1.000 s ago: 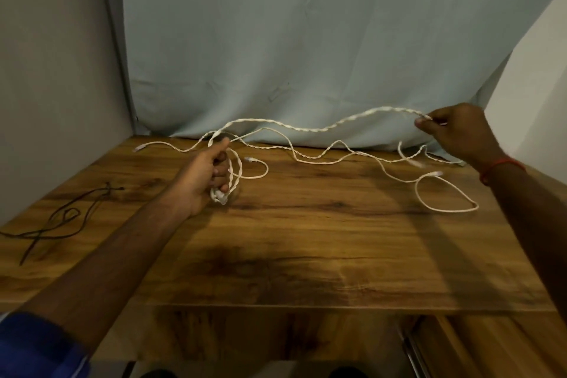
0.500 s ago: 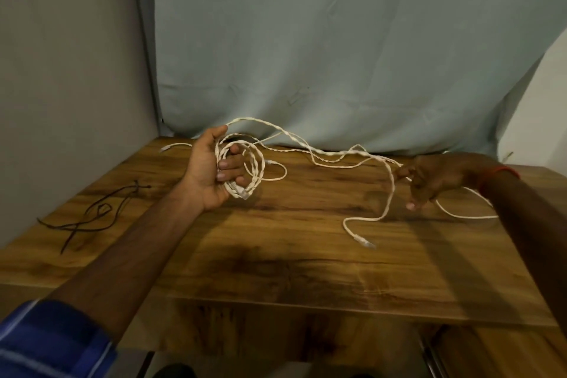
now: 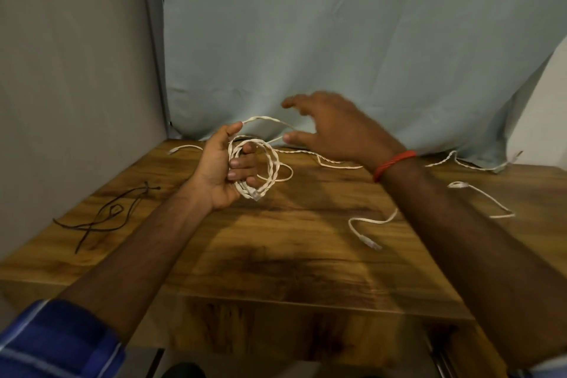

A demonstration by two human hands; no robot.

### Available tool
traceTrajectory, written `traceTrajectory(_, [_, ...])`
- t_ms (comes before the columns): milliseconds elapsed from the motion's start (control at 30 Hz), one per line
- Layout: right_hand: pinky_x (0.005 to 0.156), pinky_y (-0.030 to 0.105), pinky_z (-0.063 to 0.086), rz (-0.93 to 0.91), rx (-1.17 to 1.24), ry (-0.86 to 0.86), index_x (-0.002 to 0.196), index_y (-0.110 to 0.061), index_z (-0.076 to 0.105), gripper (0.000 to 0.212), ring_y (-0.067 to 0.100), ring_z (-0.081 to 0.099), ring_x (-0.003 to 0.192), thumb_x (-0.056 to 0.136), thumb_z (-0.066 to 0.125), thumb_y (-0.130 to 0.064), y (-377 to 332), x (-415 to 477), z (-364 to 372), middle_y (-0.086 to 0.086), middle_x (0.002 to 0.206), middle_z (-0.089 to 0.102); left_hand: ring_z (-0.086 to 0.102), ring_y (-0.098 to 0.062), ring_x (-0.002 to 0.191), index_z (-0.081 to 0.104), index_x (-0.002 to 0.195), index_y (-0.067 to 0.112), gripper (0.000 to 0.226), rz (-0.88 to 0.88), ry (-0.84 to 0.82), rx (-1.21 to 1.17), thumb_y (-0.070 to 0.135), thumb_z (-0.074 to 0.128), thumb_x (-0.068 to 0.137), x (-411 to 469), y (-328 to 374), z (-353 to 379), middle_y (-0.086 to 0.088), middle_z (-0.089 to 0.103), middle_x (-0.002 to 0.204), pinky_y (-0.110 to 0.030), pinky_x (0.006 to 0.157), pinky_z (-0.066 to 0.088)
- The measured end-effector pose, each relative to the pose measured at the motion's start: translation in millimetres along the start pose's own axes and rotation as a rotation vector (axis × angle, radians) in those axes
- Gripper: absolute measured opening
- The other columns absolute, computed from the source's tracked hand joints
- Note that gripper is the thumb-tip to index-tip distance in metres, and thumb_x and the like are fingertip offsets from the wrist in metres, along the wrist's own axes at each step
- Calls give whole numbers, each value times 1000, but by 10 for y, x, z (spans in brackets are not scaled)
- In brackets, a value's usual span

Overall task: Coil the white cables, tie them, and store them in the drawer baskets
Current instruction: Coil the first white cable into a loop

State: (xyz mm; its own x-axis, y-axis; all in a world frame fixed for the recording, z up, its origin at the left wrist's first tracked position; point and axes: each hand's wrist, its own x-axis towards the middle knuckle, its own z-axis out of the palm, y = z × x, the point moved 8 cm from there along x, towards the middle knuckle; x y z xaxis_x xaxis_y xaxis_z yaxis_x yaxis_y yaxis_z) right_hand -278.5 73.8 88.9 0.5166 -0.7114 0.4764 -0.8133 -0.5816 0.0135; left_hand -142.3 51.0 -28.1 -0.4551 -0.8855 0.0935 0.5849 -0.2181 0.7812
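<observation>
Gripping coiled white twisted cable [image 3: 272,163] in our left hand [image 3: 219,170], fingers curled | our right hand [image 3: 334,132] spread open, holding nothing

The left hand [image 3: 219,170] grips coiled white cables [image 3: 252,190], right hand [image 3: 336,130] spread.

Premises: an indoor staged work corner; no fittings mark it as a kitchen, shop or lab. A brown wood-grain table [image 3: 276,258] lies beneath both hands. A creased pale blue cloth backdrop [image 3: 337,40] hangs just beyond the right hand [image 3: 334,132]. A plain grey wall panel [image 3: 70,70] stands outward of the left hand [image 3: 219,169]. White twisted cables [image 3: 272,163] and a thin black cord [image 3: 115,210] lie loose on the tabletop.
</observation>
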Motion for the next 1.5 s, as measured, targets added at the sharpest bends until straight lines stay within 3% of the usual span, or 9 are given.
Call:
traceTrajectory(200, [81,42,53,117,36,51,112,-23,69,20,33,65,97,99,54,-26,122,-73,581,11,103,70,26,-6,29,46,65,19,39,140,-46,-51,49,46,89,-86,191,44,8,31,40,-24,47,18])
traceTrajectory(333, [70,39,49,50,98,-2,102,-20,66,23,31,65,90,102,50,-36,15,-234,732,8,96,72,27,-6,27,45,66,19,33,253,-31,-87,40,45,92,-135,325,56,7,31,40,-23,44,22])
traceTrajectory(433, [61,35,36,-39,-188,59,114,-20,60,27,35,66,89,104,43,-39,-98,-327,822,10,99,70,27,-6,28,42,69,20,32,300,4,-125,40,44,94,-130,347,59,7,31,41,-22,43,24])
traceTrajectory(567, [52,34,35,-59,-548,219,93,-17,63,16,30,64,66,98,53,-29,-214,-437,861,6,76,67,29,-6,30,42,70,21,40,321,8,-167,44,37,102,-143,316,68,7,32,43,-22,45,25])
traceTrajectory(800, [57,37,40,-250,-587,410,134,-21,52,35,28,58,72,99,56,-20,-158,-630,827,6,85,61,65,-13,63,47,73,22,46,482,188,-220,56,35,102,-279,578,-80,4,60,65,-22,56,48])
traceTrajectory(900, [45,31,27,-264,-561,431,130,-18,54,29,23,60,68,102,54,-25,-202,-693,822,4,87,62,48,-8,45,46,74,23,49,518,186,-230,60,31,101,-286,592,-41,6,48,56,-21,45,42])
traceTrajectory(1233, [50,36,40,-675,-478,405,110,-18,69,23,22,63,80,101,47,-20,-935,-598,518,1,93,65,30,-6,48,52,90,22,54,542,131,144,67,22,98,-234,381,208,5,37,69,-26,51,20])
traceTrajectory(1367, [45,31,31,-612,-429,536,92,-17,70,16,22,61,67,99,58,-25,-999,-555,157,4,83,66,47,-11,65,55,115,21,88,488,78,403,92,50,64,-266,241,399,3,51,83,-26,47,26])
traceTrajectory(1500, [42,30,38,-524,-307,528,89,-14,67,20,24,56,57,96,63,-32,-849,-533,15,6,73,62,62,-13,112,50,133,23,101,539,126,915,97,39,65,-391,238,425,-5,63,120,-39,94,55])
